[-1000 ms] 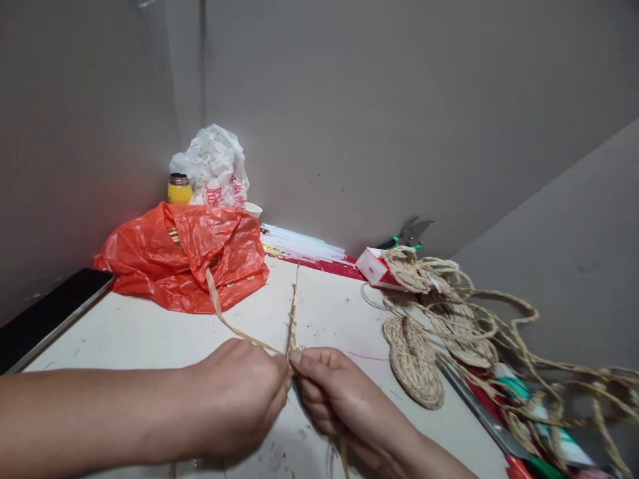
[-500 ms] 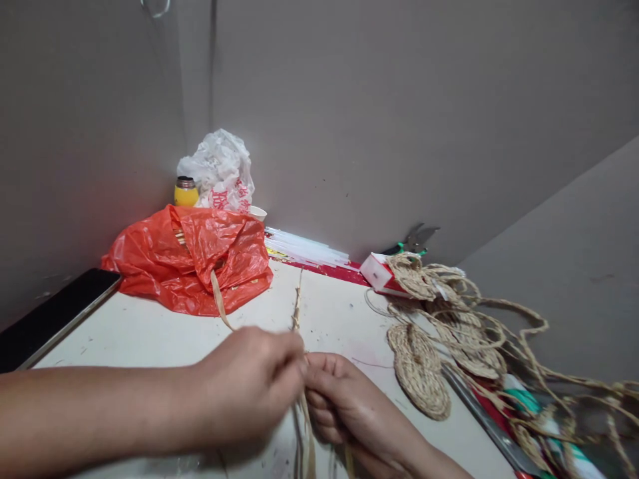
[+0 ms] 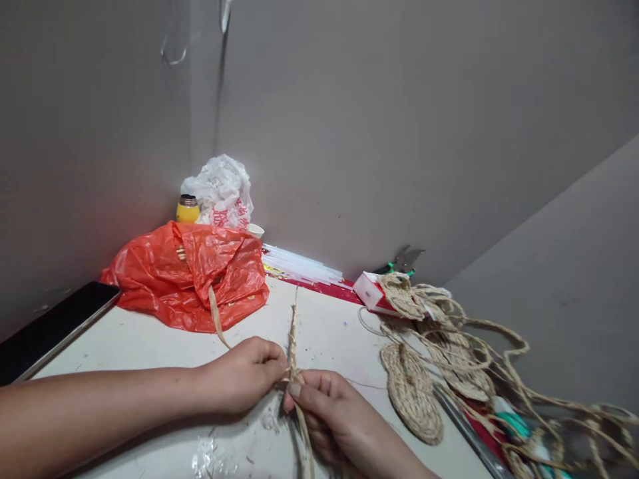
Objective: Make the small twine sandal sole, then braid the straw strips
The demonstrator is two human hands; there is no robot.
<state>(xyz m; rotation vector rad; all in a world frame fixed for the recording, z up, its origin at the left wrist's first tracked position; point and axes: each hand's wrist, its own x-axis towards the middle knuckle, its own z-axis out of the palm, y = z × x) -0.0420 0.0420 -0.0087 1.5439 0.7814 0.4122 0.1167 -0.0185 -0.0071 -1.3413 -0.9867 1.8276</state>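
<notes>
A thin braid of pale straw (image 3: 292,339) runs up the middle of the table, with its narrow end pointing away from me. My right hand (image 3: 334,412) is closed, pinching the braid's lower end between thumb and forefinger. Loose flat straw strands (image 3: 304,439) hang below that pinch. Just left of the braid, my left hand (image 3: 244,376) is closed, with a straw strand at its fingertips. Its fingers partly hide that strand. Another straw strip (image 3: 215,313) comes out of the red plastic bag (image 3: 234,259) behind my left hand.
Coiled braided soles (image 3: 412,392) and tangled straw cord lie at right, by a metal strip. Behind are green-handled pruning shears (image 3: 405,259), a red-white box (image 3: 369,291) and white glue-like sticks (image 3: 302,264). A phone (image 3: 60,326), yellow jar (image 3: 188,209) and white bag (image 3: 224,186) sit left.
My left hand has drawn leftward, away from the right fingers, which it overlapped before. The right hand keeps its pinch on the braid. The whole view has shifted slightly.
</notes>
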